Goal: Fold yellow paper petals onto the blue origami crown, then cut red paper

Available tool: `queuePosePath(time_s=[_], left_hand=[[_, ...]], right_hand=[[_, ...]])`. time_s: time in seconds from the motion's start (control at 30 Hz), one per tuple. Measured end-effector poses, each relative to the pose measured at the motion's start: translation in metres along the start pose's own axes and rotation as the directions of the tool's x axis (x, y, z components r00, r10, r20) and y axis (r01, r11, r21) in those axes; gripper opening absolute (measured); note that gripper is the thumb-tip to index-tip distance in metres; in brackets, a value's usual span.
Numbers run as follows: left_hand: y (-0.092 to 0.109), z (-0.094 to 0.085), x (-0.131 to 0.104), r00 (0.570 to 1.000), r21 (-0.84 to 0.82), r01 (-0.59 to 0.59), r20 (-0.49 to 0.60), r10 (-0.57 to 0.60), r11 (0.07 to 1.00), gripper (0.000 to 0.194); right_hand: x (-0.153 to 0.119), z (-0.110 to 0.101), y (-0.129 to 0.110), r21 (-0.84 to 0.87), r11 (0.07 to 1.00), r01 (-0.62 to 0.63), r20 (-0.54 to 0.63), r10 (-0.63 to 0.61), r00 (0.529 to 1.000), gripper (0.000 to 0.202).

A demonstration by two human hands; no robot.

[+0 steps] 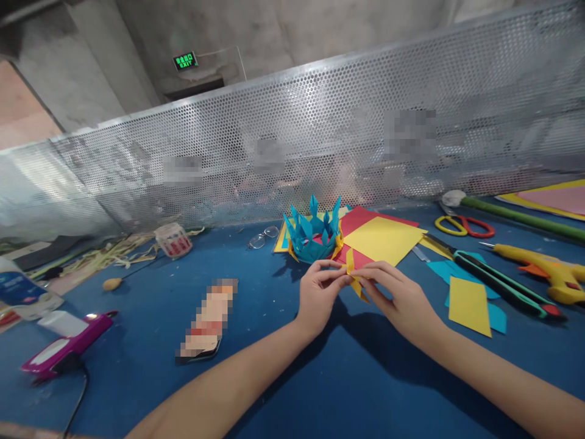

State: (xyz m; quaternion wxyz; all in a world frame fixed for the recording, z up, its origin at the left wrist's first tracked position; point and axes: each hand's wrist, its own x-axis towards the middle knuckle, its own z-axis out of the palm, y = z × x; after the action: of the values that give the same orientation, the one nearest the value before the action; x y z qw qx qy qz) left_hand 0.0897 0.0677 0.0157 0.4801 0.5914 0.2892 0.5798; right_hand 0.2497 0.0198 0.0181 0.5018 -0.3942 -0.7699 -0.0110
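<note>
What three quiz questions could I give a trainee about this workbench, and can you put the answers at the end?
1. What do the left hand and the right hand hold between them?
A) The scissors
B) A folded yellow paper piece
C) The glue gun

2. True or false: in the picture, the eyeglasses lie to the left of the blue paper crown.

3. Fill in the blanks: one handle of the scissors is ____ and the other is ____.

Key: 1. B. 2. True. 3. Yellow; red.
</note>
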Motion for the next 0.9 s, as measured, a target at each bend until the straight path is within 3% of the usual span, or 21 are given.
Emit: queuePosePath(time_s=[0.4,0.53,0.73,0.9], left_hand=[[-0.006,-0.002,0.001,0.998,0.034,0.020,0.065,-0.023,0.999,0.013],[-0.010,-0.005,0.004,0.989,0.036,0.096,0.108,-0.099,0.995,0.018],[-0.016,-0.006,0.006,0.960,-0.010,0.240,0.148,-0.236,0.971,0.029],[-0.018,-0.004,0.008,0.944,-0.105,0.298,0.178,-0.277,0.949,0.032]], right_hand=[[-0.002,0.001,0.003,0.068,0.993,-0.101,-0.042,0.104,0.994,0.022],[-0.003,0.001,0.006,0.077,0.986,-0.146,-0.054,0.150,0.987,0.022],[-0.001,0.000,0.009,0.035,0.994,-0.104,-0.037,0.105,0.994,0.019],[-0.002,0.002,0.009,0.041,0.997,-0.064,-0.001,0.064,0.998,0.020]])
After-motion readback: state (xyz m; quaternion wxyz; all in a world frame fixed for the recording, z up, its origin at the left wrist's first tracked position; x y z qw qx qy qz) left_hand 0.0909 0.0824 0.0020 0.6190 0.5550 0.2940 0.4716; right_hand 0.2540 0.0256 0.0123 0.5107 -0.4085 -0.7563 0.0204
